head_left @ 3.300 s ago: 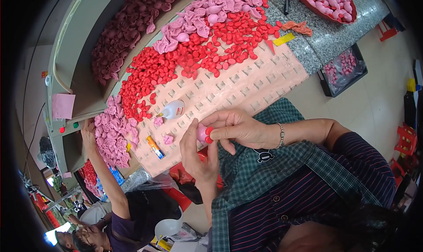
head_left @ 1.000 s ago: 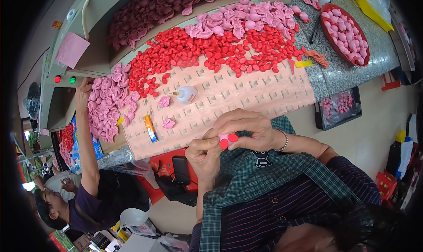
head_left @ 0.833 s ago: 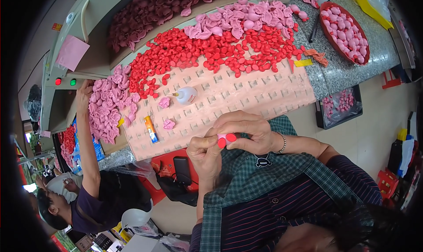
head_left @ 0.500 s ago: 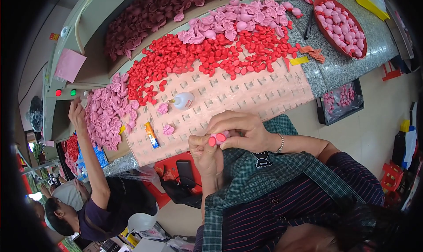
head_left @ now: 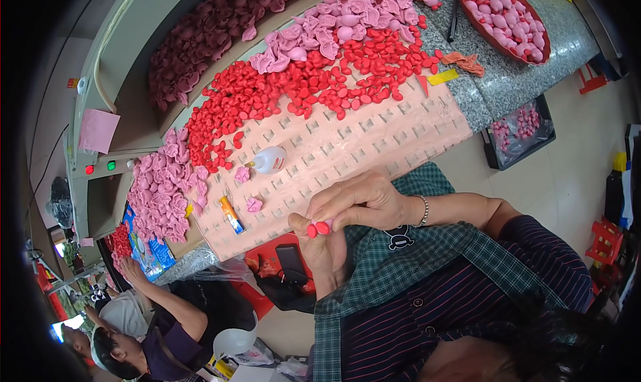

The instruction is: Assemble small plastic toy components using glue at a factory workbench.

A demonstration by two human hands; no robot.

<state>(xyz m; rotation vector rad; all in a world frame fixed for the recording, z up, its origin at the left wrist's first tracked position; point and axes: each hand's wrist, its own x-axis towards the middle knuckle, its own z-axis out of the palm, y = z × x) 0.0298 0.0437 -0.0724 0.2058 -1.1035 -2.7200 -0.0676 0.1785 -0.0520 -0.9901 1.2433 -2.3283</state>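
Note:
In front of my chest, my left hand [head_left: 319, 247] and my right hand [head_left: 371, 200] meet around a small pink piece with two red oval ends [head_left: 320, 229]. My left thumb and fingers pinch it from one side, my right fingertips from the other. The fingers cover most of its pink part. Beyond them on the patterned pink tabletop [head_left: 347, 141] lie a translucent squeeze bottle [head_left: 270, 160], an orange-and-blue tube [head_left: 231, 215] and two pink petal-shaped pieces [head_left: 253, 204].
Loose red oval pieces [head_left: 247, 91] and pink soft pieces [head_left: 157, 192] are heaped along the table's far side and left. A red basket of pink pieces [head_left: 544, 48] stands on the granite counter [head_left: 494, 98]. A co-worker's arm [head_left: 170, 302] is at lower left. A black tray [head_left: 517, 161] lies below right.
The pink piece has turned and dropped slightly in my fingers, its red ends smaller to view. The co-worker's hand has left the pink heap and come down lower left. The whole view has shifted slightly.

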